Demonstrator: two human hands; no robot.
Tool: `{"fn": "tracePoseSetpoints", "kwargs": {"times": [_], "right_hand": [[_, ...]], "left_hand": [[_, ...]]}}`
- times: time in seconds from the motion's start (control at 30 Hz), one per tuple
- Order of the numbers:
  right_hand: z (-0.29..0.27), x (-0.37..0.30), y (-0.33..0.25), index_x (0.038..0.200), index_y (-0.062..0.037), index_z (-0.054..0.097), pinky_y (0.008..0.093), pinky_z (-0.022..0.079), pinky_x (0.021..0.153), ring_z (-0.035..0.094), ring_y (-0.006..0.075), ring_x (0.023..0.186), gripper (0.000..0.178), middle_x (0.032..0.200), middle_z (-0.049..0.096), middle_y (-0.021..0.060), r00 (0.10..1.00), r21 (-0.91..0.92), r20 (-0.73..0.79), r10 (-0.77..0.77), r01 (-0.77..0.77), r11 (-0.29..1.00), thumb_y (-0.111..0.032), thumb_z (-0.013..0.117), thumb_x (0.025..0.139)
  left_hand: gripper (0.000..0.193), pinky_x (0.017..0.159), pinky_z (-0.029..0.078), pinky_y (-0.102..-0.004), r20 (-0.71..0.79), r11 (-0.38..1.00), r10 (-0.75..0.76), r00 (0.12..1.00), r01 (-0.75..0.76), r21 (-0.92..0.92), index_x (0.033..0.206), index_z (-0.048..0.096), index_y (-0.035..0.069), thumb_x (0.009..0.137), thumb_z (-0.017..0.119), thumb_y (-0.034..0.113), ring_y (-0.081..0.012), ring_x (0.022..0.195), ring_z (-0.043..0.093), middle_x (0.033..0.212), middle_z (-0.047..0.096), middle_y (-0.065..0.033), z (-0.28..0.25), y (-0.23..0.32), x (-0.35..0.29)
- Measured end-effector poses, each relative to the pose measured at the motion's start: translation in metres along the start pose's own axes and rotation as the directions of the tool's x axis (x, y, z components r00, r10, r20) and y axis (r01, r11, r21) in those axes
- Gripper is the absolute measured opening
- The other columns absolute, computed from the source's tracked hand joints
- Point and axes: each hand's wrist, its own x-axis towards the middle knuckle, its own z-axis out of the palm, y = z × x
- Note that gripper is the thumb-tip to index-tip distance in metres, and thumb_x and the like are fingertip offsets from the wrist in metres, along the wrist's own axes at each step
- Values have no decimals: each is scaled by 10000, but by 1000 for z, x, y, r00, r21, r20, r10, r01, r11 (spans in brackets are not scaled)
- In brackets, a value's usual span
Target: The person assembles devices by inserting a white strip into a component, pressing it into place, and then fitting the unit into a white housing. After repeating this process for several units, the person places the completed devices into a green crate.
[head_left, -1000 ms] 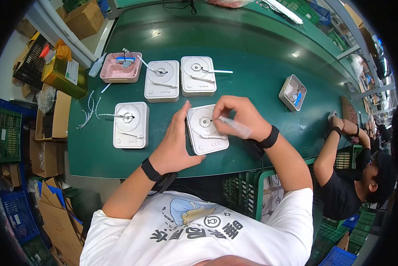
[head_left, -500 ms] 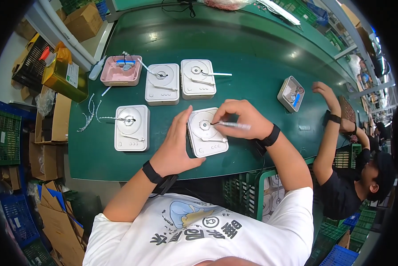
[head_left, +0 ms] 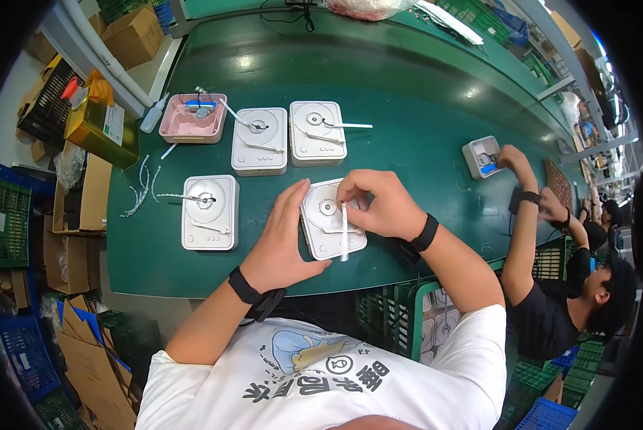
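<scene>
A white square unit (head_left: 330, 223) with a round disc on top lies on the green table (head_left: 407, 122) near its front edge. My left hand (head_left: 282, 240) presses flat against the unit's left side and steadies it. My right hand (head_left: 378, 204) pinches a thin white tube (head_left: 345, 231) that lies lengthwise over the unit, fingertips beside the disc's centre. Both wrists wear black bands.
Three more white units (head_left: 210, 212) (head_left: 260, 140) (head_left: 317, 132) lie on the table, beside a pink tray (head_left: 192, 119) with small parts. Loose white tubes (head_left: 141, 188) lie at the left. A person at the right reaches into a small grey tray (head_left: 481, 156). Boxes and crates crowd the floor.
My right hand turned the white tube from pointing right to lying lengthwise over the unit. The person at the right moved a hand to the grey tray.
</scene>
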Motion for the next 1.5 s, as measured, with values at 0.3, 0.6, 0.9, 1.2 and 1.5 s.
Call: {"fn": "tracePoseSetpoints", "kwargs": {"times": [0.3, 0.6, 0.9, 1.2, 1.5], "right_hand": [[-15, 3, 6, 997, -92, 809, 345, 608, 779, 742, 233, 899, 172, 967, 788, 42, 948, -86, 76, -309, 315, 945, 1, 843, 857], [-8, 2, 7, 1004, -83, 802, 366, 612, 852, 728, 251, 907, 189, 962, 772, 37, 989, 4, 103, -103, 103, 995, -4, 866, 844], [-16, 2, 7, 979, -91, 809, 371, 589, 834, 719, 254, 942, 171, 968, 766, 39, 962, -123, 86, -261, 270, 955, -24, 884, 841], [-8, 1, 6, 952, -85, 802, 381, 583, 827, 706, 251, 937, 125, 992, 742, 55, 976, -118, 23, -215, 216, 969, -49, 885, 865], [-21, -1, 1, 969, -69, 803, 369, 597, 829, 724, 245, 947, 116, 1007, 771, 60, 981, -41, 62, -183, 185, 982, -33, 869, 881]], "left_hand": [[1352, 1373, 356, -527, 39, 1000, -19, 999, 18, 22, 1788, 259, 33, 693, 1039, 176, -458, 1668, 360, 1771, 332, -264, -4, 3, -3], [1293, 1347, 382, -542, 12, 1000, 9, 1000, -10, 25, 1776, 296, 37, 713, 1017, 183, -490, 1641, 383, 1765, 332, -268, 1, 4, -1], [1295, 1351, 380, -537, 13, 999, -2, 1000, 2, 32, 1776, 301, 40, 711, 1024, 184, -482, 1651, 376, 1770, 331, -265, 0, 3, -3], [1288, 1346, 384, -546, 15, 999, -5, 1000, 5, 40, 1777, 308, 48, 713, 1021, 185, -489, 1646, 379, 1771, 327, -267, -1, 4, -2], [1302, 1349, 389, -530, 15, 999, -4, 1000, 4, 54, 1779, 302, 54, 707, 1032, 179, -472, 1655, 379, 1770, 333, -262, 0, 6, -3]]}}
